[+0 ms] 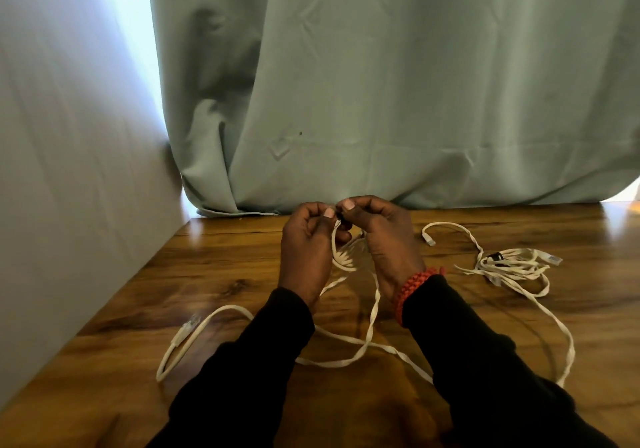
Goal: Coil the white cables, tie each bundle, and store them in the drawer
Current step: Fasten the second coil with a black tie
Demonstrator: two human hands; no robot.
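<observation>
Both my hands are raised together over the middle of the wooden table (pixel 214 274). My left hand (pixel 306 250) and my right hand (pixel 384 239) grip a small bunch of flat white cable (pixel 348 257) between them, thumbs and fingertips pinching a small dark tie at its top. The loose rest of that cable (pixel 372 319) trails down across the table, ending in a plug (pixel 185 329) at the left. A second white cable (pixel 512 265) lies in a loose tangle on the right, with a dark tie on it. No drawer is in view.
A pale green curtain (pixel 381 83) hangs behind the table's far edge. A grey wall (pixel 69 170) borders the table on the left. A long loop of the right-hand cable (pixel 564 340) runs toward the front right, beside my right sleeve.
</observation>
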